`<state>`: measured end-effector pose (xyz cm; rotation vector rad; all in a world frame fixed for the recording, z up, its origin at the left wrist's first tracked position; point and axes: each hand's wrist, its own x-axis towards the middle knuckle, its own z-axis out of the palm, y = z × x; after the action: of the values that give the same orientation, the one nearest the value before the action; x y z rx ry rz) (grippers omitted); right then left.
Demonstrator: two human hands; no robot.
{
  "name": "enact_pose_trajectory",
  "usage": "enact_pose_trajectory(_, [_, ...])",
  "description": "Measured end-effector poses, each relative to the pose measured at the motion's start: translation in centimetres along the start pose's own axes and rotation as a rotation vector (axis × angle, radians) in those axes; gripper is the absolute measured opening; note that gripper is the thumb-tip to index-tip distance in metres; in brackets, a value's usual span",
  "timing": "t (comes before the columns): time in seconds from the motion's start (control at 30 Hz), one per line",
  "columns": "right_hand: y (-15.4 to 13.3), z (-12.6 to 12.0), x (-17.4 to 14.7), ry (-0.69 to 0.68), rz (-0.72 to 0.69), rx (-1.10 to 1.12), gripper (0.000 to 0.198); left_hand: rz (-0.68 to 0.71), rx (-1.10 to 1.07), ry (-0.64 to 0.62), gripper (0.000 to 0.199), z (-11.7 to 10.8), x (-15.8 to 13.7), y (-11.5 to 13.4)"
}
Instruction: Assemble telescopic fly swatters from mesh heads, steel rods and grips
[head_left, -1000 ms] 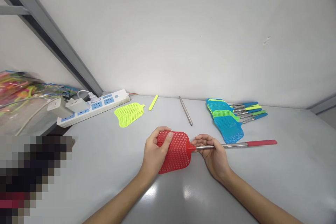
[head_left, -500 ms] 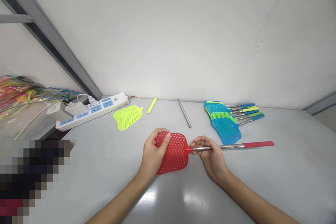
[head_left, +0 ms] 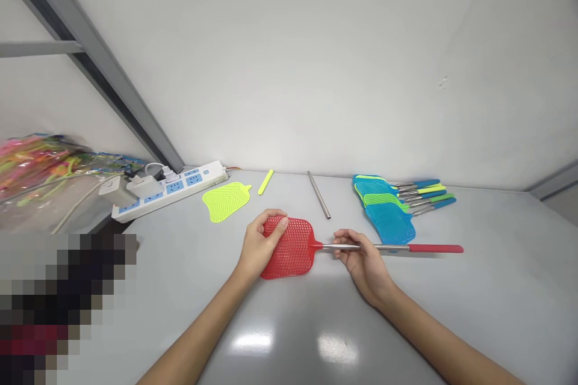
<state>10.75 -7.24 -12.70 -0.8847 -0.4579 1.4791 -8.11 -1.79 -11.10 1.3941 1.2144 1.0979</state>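
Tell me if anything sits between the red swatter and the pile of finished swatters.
Nothing visible does. The red swatter, held by the left hand and right hand, lies just in front of the pile; its rod passes close under the nearest blue head.

No words, brands or numbers are showing legibly anywhere in the head view. The white power strip [head_left: 174, 190] lying at the back of the worktop [head_left: 289, 325] is carrying blue socket panels, but any marking on them is appearing too small to read. The colourful packets [head_left: 40, 162] lying at the far left are looking blurred, so any print on them is staying unreadable.
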Motion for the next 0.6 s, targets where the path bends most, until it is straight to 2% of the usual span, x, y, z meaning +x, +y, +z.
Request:
enact_pose_trajectory(0.17, [-1.3,-1.0,0.9,0.127,-0.091,0.136,0.014,0.041,0.024,0.070,0.025,-0.8,0.6,-0.4])
enact_pose_trajectory(0.3, [-2.8,-2.1,1.5,0.225,-0.096,0.085,0.014,0.085,0.037,0.105,0.024,-1.5,1.1,-0.4])
enact_pose_trajectory(0.6, [-5.2,-3.6,2.3,0.340,-0.187,0.186,0.013,0.080,0.037,0.144,0.028,-1.9,1.4,-0.4])
